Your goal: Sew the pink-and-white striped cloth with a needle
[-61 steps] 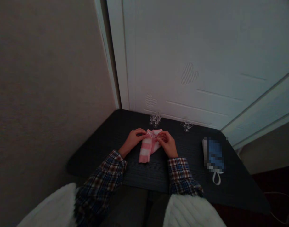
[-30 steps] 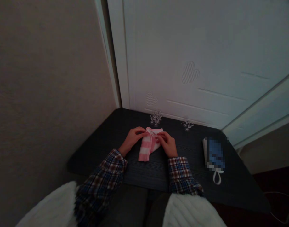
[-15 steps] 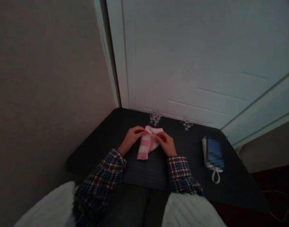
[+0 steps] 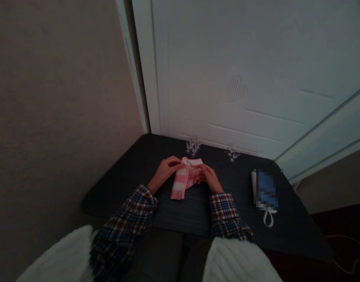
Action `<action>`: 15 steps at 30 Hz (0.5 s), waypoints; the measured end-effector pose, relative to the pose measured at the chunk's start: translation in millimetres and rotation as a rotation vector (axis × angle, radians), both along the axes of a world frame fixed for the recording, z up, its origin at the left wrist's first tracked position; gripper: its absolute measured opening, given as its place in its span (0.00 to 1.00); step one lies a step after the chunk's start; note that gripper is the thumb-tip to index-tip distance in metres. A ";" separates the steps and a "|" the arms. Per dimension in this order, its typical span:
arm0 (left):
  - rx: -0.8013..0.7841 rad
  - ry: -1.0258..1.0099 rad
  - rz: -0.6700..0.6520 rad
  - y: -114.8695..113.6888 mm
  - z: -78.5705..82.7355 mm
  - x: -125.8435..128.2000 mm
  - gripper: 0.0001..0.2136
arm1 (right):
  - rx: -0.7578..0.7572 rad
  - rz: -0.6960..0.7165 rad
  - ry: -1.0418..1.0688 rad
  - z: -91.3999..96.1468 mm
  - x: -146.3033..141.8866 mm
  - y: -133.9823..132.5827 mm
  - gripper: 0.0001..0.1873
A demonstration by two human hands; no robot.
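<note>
A small pink-and-white striped cloth [image 4: 179, 182] with pale edging lies partly folded on the dark table. At its upper left edge, my left hand [image 4: 166, 171] pinches the fabric between thumb and fingers. My right hand [image 4: 208, 175] is on the right side of the cloth, its fingers curled over it. Around those fingertips there is a faint clear glint; what they hold is too small and dim to make out. Just beyond the cloth stand several tiny clear stemmed glasses [image 4: 193, 147].
Another cluster of tiny clear glasses [image 4: 232, 154] stands by the white panel [image 4: 256, 70] at the back. To the right lies a blurred-out blue item [image 4: 266, 190] with a white loop strap. A wall [image 4: 65, 98] borders the table [image 4: 115, 184] on the left.
My right hand has shifted slightly to the right, and its fingers have curled further over the cloth. The left hand keeps its hold at the edge.
</note>
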State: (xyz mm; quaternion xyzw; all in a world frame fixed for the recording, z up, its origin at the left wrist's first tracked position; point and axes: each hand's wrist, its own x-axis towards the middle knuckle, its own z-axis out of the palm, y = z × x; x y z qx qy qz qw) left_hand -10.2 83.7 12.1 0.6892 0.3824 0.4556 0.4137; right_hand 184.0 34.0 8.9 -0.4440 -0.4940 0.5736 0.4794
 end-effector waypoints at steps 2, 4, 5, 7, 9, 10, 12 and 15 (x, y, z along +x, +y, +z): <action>-0.008 -0.012 0.024 0.0 0.0 0.0 0.09 | 0.033 0.013 0.012 -0.5 -0.7 1.0 0.18; -0.024 -0.021 0.030 0.0 -0.1 -0.2 0.10 | 0.064 0.016 0.010 -2.1 -1.2 2.1 0.18; -0.034 -0.026 0.029 0.1 -0.3 -0.2 0.10 | 0.071 0.013 0.005 -3.1 -1.3 2.6 0.19; -0.049 -0.030 0.022 0.3 -0.8 -0.3 0.10 | 0.068 -0.008 -0.007 -5.2 -1.0 3.5 0.20; -0.048 -0.022 0.010 0.3 -1.2 -0.4 0.10 | 0.050 -0.027 -0.013 -6.6 -0.1 4.1 0.20; -0.041 -0.016 0.004 0.2 -1.1 -0.5 0.10 | 0.042 -0.027 -0.016 -7.0 0.4 4.2 0.19; -0.021 -0.005 -0.008 -0.2 -0.4 -0.7 0.10 | 0.034 -0.022 -0.021 -6.7 1.2 4.3 0.18; -0.010 -0.001 -0.039 -1.5 1.9 -0.7 0.11 | 0.036 -0.017 -0.037 -4.8 1.4 3.6 0.17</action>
